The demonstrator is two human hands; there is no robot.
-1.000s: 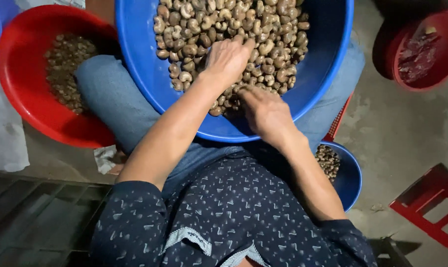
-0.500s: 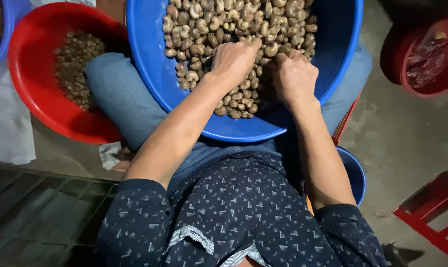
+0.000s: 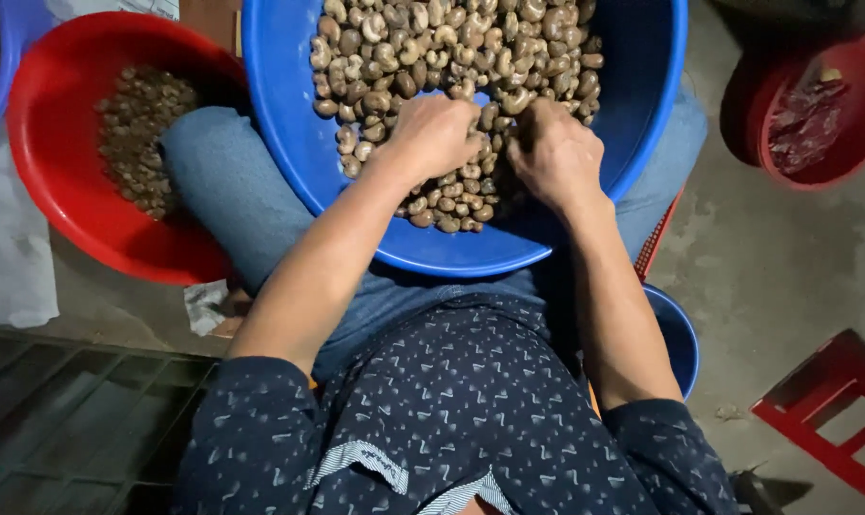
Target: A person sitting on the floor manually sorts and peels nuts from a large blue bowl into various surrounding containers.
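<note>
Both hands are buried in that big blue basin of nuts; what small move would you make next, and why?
Probably lift one nut clear: both the left hand and right hand rest knuckles-up on the nuts in the blue basin, fingers curled into the pile.

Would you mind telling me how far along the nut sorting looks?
Done: a thin layer of darker pieces lies in the round red plastic basin. In hand: left hand and right hand dig into the nuts. Left: the big blue plastic basin holds many pale nuts.

Concrete floor point(image 3: 785, 277): red basin point(image 3: 41, 143), red stool point(image 3: 833, 410) (partly cut off), white sheet point(image 3: 8, 257).
</note>
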